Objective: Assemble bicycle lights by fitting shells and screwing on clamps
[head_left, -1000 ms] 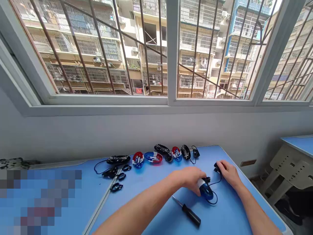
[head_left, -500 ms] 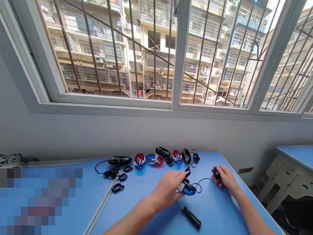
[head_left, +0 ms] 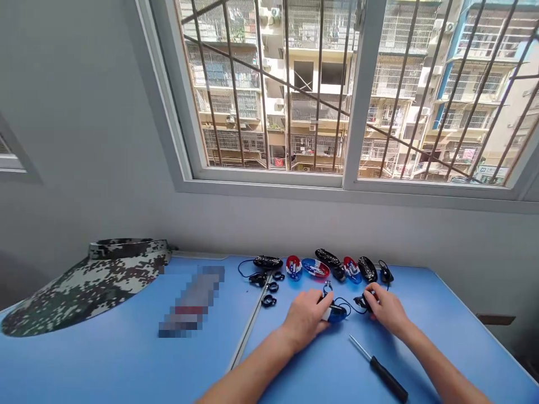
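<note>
My left hand (head_left: 304, 317) is closed round a small blue and white mouse-like part (head_left: 334, 314) resting on the blue table (head_left: 126, 365). A thin black cable (head_left: 348, 306) runs from it to a small black piece (head_left: 362, 303) that my right hand (head_left: 385, 308) pinches just to the right. Both hands sit close together near the table's middle.
A row of black, red and blue shells (head_left: 324, 267) and black rings (head_left: 269, 293) lies along the back by the wall. A black-handled screwdriver (head_left: 381, 370) lies front right. A camouflage cap (head_left: 90, 278) covers the left corner. A barred window (head_left: 337, 90) is above.
The view has swung left, bringing the cap into sight. My hands have drawn closer together, the right moving toward the left with the black piece; the left keeps its hold on the blue part.
</note>
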Demonstrator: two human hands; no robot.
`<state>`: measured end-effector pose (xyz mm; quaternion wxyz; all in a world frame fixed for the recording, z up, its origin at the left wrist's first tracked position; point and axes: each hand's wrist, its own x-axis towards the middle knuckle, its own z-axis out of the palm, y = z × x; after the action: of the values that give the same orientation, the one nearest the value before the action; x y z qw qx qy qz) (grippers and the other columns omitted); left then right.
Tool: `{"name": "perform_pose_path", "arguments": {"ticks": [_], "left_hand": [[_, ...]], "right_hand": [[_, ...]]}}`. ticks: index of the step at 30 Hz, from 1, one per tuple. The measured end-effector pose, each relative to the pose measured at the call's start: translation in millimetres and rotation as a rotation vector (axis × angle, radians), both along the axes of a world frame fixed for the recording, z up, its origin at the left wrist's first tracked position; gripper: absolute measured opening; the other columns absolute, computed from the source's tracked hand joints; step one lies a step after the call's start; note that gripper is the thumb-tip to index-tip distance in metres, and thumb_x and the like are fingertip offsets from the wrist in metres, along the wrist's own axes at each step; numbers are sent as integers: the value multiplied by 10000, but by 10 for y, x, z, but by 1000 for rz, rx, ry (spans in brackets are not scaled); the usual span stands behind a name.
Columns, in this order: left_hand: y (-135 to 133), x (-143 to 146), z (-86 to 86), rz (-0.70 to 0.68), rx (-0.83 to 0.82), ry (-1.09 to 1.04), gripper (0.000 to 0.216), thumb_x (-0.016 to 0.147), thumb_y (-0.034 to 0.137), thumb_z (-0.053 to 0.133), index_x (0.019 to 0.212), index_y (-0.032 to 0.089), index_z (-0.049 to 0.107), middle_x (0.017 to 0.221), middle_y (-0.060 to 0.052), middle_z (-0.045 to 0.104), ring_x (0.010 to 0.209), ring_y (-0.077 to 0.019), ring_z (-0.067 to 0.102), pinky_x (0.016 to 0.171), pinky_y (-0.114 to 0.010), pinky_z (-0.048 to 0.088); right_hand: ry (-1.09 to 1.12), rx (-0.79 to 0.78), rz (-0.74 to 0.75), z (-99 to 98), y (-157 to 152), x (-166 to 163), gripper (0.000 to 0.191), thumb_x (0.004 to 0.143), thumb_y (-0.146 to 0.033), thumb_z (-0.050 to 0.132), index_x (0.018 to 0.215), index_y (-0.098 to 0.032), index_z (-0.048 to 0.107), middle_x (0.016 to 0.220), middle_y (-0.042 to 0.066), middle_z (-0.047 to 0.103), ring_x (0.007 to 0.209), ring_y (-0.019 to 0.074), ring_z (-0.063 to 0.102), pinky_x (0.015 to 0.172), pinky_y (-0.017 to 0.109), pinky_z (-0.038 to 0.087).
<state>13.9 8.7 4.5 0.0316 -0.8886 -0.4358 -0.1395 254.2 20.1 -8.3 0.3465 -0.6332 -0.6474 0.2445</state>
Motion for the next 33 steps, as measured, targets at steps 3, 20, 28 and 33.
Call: {"name": "perform_pose_path", "arguments": {"ticks": [3,20,28,33], "left_hand": [[20,-5,-38,32,-19,-9,613,720,310,813,1256,192,540,1059,-114,656,938,-308,618,770,-397,499],[-232,-113,39,-192,-255,-339,549,780,125,677,1285,247,498,1162,-96,592,995,-253,569,881,-364,477],[-191,-79,-174,-251,-251,-441,924,695,49,717,1452,318,261,1256,-110,513,1073,-281,547,947,-415,457],[-215,-42,-189,-151,-358,-506,1116,644,67,738,1501,287,58,1269,-117,505,1103,-296,520,955,-438,459]], "right_hand": [[-92,82,-7,-65,-12,-69,219,843,-406,438,865,-257,597,638,-7,651,570,210,635,550,281,428],[-243,174,-36,-384,-57,152,432,880,-489,403,1190,-248,582,989,55,717,614,180,637,633,307,524],[-249,186,-55,-379,-74,131,443,855,-498,424,1166,-241,606,1014,58,713,656,195,660,645,320,531],[-252,175,-50,-300,-99,96,450,852,-494,399,1148,-230,613,1010,67,713,660,203,661,629,320,526]]}}
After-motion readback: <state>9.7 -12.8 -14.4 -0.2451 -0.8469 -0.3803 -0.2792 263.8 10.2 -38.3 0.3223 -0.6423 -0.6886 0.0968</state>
